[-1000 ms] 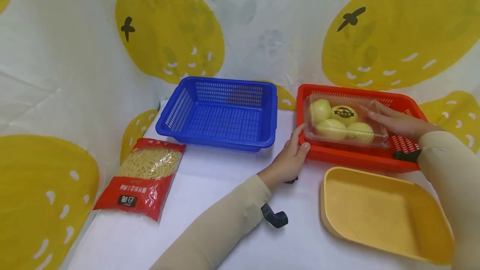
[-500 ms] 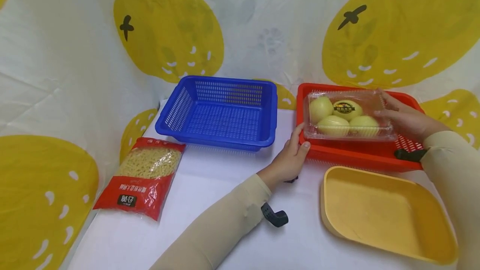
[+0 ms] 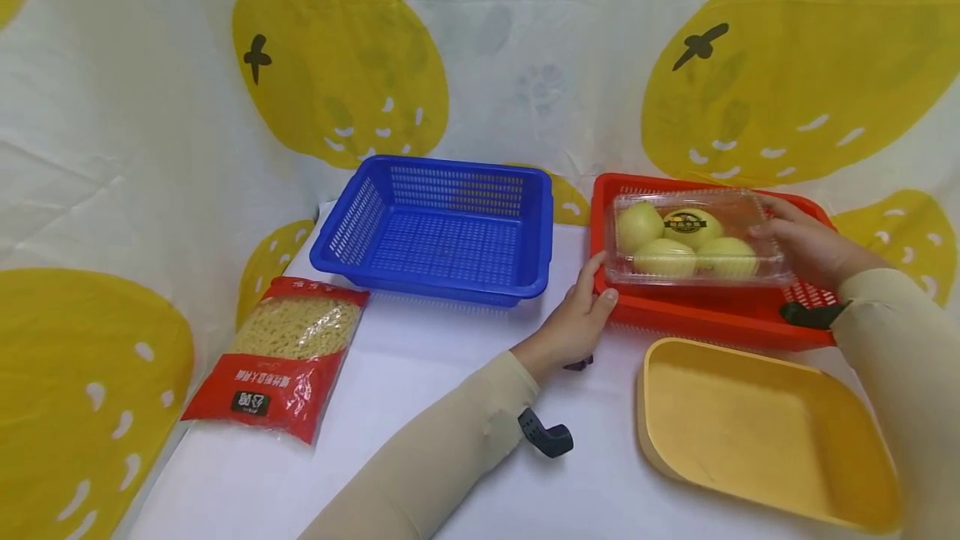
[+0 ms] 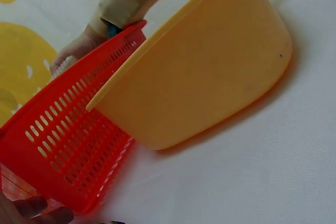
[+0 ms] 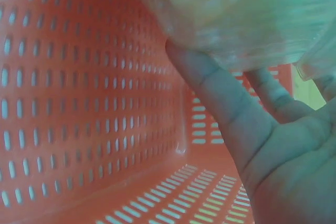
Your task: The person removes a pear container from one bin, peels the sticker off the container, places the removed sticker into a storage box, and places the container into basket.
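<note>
In the head view, my right hand [image 3: 813, 247] grips the right end of a clear plastic box of yellow-green fruit [image 3: 667, 258] that looks like apples or pears. A dark round label is on its lid. The box sits raised within the red basket [image 3: 697, 311]. From the right wrist, the thumb and fingers hold the box [image 5: 247, 30], with a gap below it to the slotted basket floor [image 5: 199, 198]. My left hand [image 3: 570, 327] grips the red basket's front left corner, thumb in front and fingers along the side. In the left wrist view its fingertips [image 4: 55, 216] show beside that corner.
A blue basket [image 3: 442, 286] stands at the back middle. A red bag of pasta [image 3: 273, 394] lies to the left. The yellow tub [image 3: 757, 423] stands just in front of the red basket. A cloth with yellow fruit prints [image 3: 547, 40] hangs behind.
The right hand has raised the fruit box slightly and shifted it a little right between the first two frames; since then it is nearly still. The left hand stays at the red basket's corner.
</note>
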`<state>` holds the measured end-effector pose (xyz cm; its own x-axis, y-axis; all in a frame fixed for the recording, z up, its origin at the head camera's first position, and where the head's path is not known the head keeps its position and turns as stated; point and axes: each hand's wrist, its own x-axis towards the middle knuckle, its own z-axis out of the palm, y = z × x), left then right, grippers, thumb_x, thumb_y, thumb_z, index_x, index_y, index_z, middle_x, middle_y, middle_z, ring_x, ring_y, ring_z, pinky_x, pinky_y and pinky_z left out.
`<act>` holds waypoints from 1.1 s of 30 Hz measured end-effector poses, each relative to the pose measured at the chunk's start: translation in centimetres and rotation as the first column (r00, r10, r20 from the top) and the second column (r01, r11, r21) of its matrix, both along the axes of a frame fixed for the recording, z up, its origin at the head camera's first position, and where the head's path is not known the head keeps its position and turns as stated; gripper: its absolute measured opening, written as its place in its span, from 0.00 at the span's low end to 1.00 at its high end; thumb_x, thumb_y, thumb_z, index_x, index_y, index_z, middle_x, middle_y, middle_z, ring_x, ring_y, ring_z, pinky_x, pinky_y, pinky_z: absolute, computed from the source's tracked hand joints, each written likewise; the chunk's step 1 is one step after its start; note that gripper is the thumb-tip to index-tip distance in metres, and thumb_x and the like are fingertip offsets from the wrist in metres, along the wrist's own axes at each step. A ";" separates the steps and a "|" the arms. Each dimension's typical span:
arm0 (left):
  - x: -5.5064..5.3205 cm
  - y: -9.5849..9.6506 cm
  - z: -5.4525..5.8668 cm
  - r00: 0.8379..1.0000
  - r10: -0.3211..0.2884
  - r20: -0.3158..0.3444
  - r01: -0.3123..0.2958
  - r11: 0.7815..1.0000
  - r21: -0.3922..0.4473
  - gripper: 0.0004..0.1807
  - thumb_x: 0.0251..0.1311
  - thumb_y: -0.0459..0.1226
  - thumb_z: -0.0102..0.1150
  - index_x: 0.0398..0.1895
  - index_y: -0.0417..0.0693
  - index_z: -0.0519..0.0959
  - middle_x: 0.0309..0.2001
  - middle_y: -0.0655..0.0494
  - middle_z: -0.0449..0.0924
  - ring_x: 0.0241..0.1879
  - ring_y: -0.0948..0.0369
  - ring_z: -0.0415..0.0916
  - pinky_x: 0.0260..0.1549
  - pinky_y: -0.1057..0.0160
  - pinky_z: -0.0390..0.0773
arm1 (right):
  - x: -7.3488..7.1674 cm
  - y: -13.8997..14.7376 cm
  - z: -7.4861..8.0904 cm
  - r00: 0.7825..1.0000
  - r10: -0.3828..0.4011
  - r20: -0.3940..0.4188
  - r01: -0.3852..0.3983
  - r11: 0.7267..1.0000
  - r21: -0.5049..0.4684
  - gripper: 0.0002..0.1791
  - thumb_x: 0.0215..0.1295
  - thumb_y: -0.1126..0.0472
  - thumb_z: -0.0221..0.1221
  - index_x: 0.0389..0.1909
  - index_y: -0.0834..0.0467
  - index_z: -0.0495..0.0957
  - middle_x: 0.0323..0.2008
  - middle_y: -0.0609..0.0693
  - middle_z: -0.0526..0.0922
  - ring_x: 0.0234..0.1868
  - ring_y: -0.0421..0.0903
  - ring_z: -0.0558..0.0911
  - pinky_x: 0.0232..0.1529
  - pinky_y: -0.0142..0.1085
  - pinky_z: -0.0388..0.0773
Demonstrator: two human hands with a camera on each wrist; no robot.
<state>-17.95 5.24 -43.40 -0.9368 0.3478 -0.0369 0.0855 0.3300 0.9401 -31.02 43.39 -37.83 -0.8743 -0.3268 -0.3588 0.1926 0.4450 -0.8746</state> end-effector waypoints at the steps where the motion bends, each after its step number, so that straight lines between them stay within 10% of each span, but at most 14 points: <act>1: 0.1 0.1 0.1 1.000 -0.005 0.005 0.005 1.000 0.003 0.34 0.86 0.52 0.41 0.87 0.73 0.44 0.74 0.49 0.68 0.73 0.53 0.69 0.72 0.42 0.70 | 0.2 0.1 0.1 1.000 -0.011 -0.002 0.011 1.000 0.000 0.40 0.85 0.47 0.46 0.87 0.30 0.35 0.60 0.30 0.72 0.53 0.37 0.82 0.52 0.40 0.86; 17: 0.8 0.8 2.4 0.986 0.164 0.011 -0.163 0.985 -0.062 0.35 0.80 0.55 0.53 0.85 0.72 0.56 0.80 0.56 0.58 0.72 0.54 0.68 0.68 0.46 0.76 | 2.8 0.4 3.3 0.990 -0.093 -0.106 0.088 0.995 -0.053 0.29 0.86 0.49 0.44 0.80 0.28 0.50 0.60 0.32 0.71 0.49 0.37 0.83 0.45 0.40 0.88; 33: 2.8 -0.7 5.7 0.985 0.123 -0.119 -0.118 0.992 0.044 0.39 0.75 0.55 0.61 0.84 0.73 0.57 0.84 0.61 0.50 0.81 0.53 0.57 0.66 0.44 0.77 | 7.6 -1.5 5.8 0.984 -0.146 -0.107 0.123 0.973 -0.197 0.31 0.86 0.55 0.45 0.83 0.35 0.50 0.61 0.39 0.76 0.48 0.42 0.86 0.44 0.39 0.89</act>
<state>-15.16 4.49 -37.69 -0.9687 0.2314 0.0900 0.1611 0.3098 0.9371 -23.38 41.91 -32.05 -0.9477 -0.2551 -0.1918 0.1280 0.2466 -0.9606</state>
